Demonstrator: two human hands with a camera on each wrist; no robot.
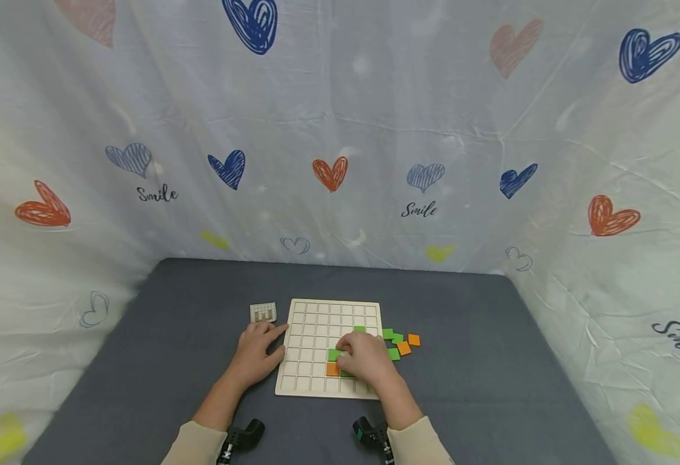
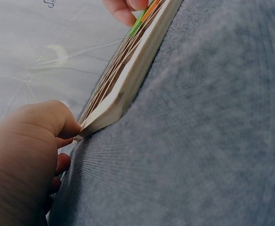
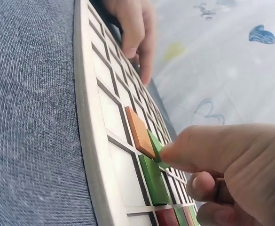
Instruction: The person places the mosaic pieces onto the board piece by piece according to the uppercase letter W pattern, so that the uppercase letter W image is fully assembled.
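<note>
A pale wooden board (image 1: 307, 345) with a grid of square recesses lies on the dark cloth. My right hand (image 1: 369, 356) is over its right half, with thumb and forefinger at a green square tile (image 3: 156, 147); the forefinger's contact is hidden behind the thumb in the right wrist view. Beside that tile, an orange tile (image 3: 139, 133) and another green tile (image 3: 154, 181) sit in the grid, with a dark red tile (image 3: 167, 217) nearby. My left hand (image 1: 256, 354) rests at the board's left edge, thumb and forefinger extended and touching it.
Loose green tiles (image 1: 394, 354) and orange tiles (image 1: 413, 340) lie on the cloth right of the board. A small card (image 1: 263, 312) with a printed grid lies beyond the left hand. Black devices (image 1: 249, 434) are at both wrists. A curtain with printed hearts surrounds the table.
</note>
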